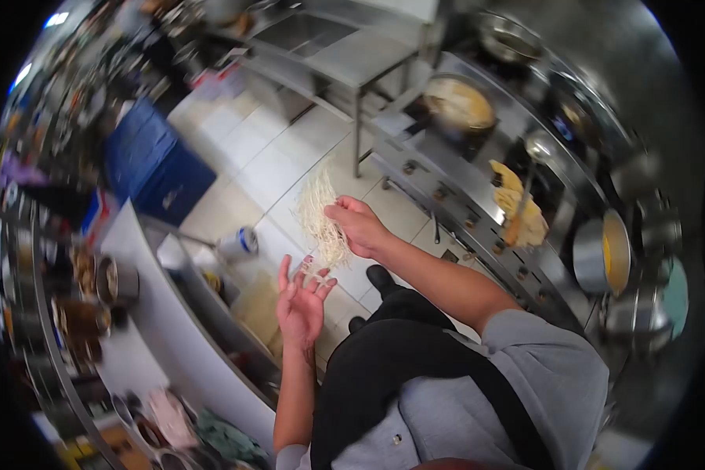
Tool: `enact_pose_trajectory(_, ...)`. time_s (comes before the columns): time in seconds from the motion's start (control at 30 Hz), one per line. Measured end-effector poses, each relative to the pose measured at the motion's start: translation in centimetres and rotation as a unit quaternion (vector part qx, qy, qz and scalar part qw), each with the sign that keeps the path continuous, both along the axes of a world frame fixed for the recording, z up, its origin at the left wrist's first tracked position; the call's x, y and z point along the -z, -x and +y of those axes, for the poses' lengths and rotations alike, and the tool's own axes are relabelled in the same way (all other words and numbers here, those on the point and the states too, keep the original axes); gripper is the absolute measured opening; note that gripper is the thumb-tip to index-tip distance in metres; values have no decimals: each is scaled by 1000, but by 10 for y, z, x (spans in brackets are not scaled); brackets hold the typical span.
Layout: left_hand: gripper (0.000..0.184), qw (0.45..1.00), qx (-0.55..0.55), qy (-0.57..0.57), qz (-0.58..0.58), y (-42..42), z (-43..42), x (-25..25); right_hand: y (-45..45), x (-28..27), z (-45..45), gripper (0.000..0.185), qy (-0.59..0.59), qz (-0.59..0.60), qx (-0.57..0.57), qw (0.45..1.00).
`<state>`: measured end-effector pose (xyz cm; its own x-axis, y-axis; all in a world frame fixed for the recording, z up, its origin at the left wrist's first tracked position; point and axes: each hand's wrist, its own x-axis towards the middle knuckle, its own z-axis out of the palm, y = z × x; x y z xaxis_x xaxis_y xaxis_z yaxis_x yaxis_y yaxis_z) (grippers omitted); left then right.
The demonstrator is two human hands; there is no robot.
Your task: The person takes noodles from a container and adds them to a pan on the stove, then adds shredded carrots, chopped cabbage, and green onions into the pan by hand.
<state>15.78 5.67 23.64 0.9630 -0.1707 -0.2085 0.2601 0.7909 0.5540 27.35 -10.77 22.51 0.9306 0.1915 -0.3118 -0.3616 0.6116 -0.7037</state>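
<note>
A bundle of thin, pale noodles (319, 215) hangs in front of my body, above the tiled floor. My right hand (358, 225) grips it around the middle, with thumb and fingers closed on the strands. Loose ends stick out above and below the grip. Just below the bundle, my left hand (301, 307) is palm up with its fingers spread. Its fingertips come close to the lower strands; whether they touch is unclear.
On my right runs a stove (446, 184) with a wide pan of pale liquid (458, 102), a ladle (539, 147), a yellowish cloth (517, 207) and a deep pot (601, 252). A white counter (168, 301) and a blue bin (153, 160) stand on the left.
</note>
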Motion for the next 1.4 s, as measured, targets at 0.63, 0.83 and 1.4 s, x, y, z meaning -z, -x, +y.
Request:
enact_pose_trajectory(0.63, 69, 416, -18, -666, -619, -321, -391, -123, -215, -58, -403, 20, -175, -75, 230, 954)
enact_pose_trajectory(0.83, 37, 327, 44, -667, -668, -394, -456, -100, -264, 4, -466, 27, -243, -6, 213, 946)
enact_pose_trajectory(1.4, 35, 366, 324, -665, -565, -513, -528, -50, 83, 117, -443, 31, 701, 323, 246, 586)
